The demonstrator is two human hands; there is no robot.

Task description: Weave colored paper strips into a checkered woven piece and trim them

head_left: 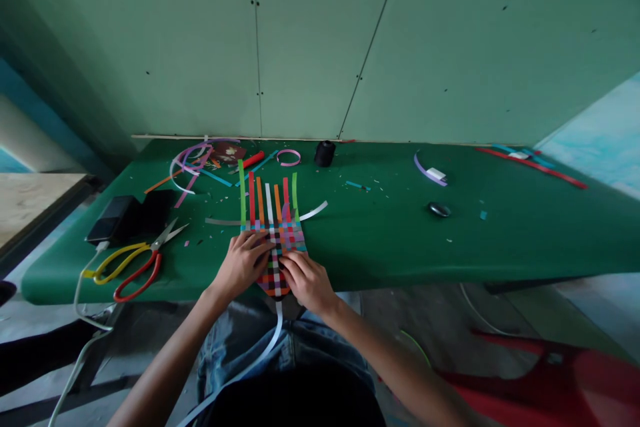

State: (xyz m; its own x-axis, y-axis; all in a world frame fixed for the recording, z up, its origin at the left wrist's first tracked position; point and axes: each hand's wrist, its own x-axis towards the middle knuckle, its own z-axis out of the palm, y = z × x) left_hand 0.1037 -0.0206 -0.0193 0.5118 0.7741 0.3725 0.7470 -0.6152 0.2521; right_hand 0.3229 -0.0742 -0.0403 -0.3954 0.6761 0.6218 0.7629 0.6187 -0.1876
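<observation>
A colourful piece woven from flat strips [293, 238] lies at the table's front edge, its pointed lower end towards me. Green, red, orange and white strip ends stick out from its far side. A long white strip [278, 327] hangs from the near end across my lap. My left hand [245, 259] rests on the weave's left part, with its fingers bent together near the middle. From the right, my right hand [307, 278] grips the weave, fingertips close to the central white strip. Both thumbs are mostly hidden. A pale strip end [314, 211] juts out to the right.
Scissors [156, 250] with yellow and red handles lie open at left, beside a black device [114, 219] with a white cable. Loose strips [193, 160] and a red-handled tool [251, 160] lie behind. A black spool [325, 153] stands near the wall. A dark oval object [439, 210] lies right.
</observation>
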